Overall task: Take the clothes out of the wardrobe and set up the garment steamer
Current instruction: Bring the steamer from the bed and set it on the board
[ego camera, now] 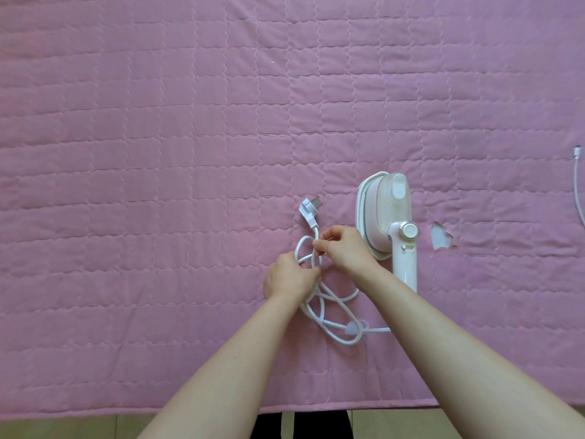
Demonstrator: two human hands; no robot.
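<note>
— garment steamer [387, 217], white: where do i log it?
— on the pink quilt [158, 122], right of my hands. cord [329, 315] coiled beside it, plug [308, 209] lying free.
— grips?
— left hand [289, 277] curled round the cord loops; right hand [343, 245] pinching a strand.

Bed [158, 122] covered by pink quilted cover, near edge running along bottom of view. Lying directly on it: white garment steamer [387, 223] on its side, right of centre; its white braided cord [332, 315] in loose loops just to the left, plug [309, 208] at far end. Torn patch [440, 236] in cover just right of steamer. Second thin white cable [578, 185] at right edge.
</note>
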